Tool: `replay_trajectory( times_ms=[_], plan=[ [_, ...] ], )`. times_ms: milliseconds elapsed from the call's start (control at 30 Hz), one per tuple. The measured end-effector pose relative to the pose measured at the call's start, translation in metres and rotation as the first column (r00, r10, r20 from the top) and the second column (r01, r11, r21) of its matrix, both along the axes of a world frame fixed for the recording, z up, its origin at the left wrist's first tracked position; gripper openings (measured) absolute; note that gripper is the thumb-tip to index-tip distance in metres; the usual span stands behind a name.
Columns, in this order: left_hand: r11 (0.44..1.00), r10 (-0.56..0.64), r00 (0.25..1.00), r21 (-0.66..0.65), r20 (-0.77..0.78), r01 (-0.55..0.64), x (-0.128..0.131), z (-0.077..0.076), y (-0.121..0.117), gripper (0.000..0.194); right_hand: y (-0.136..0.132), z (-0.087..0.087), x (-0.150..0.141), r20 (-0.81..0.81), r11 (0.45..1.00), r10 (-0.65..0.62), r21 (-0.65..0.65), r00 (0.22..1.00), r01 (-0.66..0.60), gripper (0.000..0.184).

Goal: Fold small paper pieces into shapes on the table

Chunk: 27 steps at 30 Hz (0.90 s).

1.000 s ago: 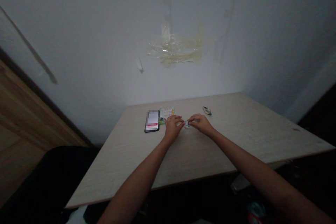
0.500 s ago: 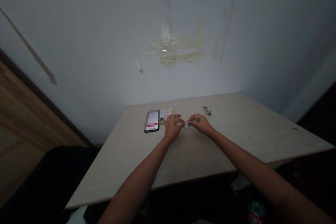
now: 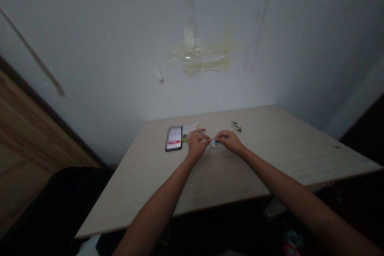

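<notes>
A small whitish-blue piece (image 3: 213, 143), which looks like paper or wrapper, lies low over the table between my fingertips; its kind is too small to tell. My left hand (image 3: 197, 143) pinches its left side with thumb and forefinger, the other fingers spread. On the opposite side, my right hand (image 3: 228, 140) closes thumb and forefinger on its right edge, where a bit of darker blue shows. Just behind my left hand is a printed card or leaflet (image 3: 188, 129) in white, green and yellow, partly covered by that hand.
A phone (image 3: 173, 139) with a lit, partly blurred screen lies left of the leaflet. Behind my right hand sits a small crumpled green-and-white packet (image 3: 236, 126). The pale wooden table (image 3: 270, 152) meets a wall (image 3: 126, 48) with old clear tape (image 3: 204, 59) on it.
My hands have drawn slightly apart, and more of the small whitish-blue piece shows between the fingertips. The phone, leaflet and packet have stayed put.
</notes>
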<state>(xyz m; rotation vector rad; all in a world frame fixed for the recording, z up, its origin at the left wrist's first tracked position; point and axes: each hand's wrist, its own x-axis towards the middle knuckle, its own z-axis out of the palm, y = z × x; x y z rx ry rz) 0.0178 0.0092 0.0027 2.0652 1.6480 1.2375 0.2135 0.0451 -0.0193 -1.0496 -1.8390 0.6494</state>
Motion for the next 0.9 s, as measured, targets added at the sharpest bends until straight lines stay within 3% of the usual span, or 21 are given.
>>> replay_trajectory(
  times_ms=[433,700,900],
  plan=[
    [0.999,0.041,0.999,0.022,0.02,-0.041,-0.005,-0.004,0.006,0.003,-0.001,0.003,0.001,-0.115,0.993,-0.037,-0.115,0.993,0.024,0.02],
    [0.995,0.093,0.994,0.023,0.054,-0.094,-0.006,-0.005,0.009,0.004,0.012,-0.011,0.005,-0.196,0.991,-0.057,-0.129,0.979,0.032,0.028],
    [0.99,0.131,0.99,0.037,0.047,-0.133,-0.008,-0.002,0.01,0.006,0.02,-0.019,0.007,-0.216,0.99,-0.093,-0.122,0.972,0.068,0.024]
  ],
)
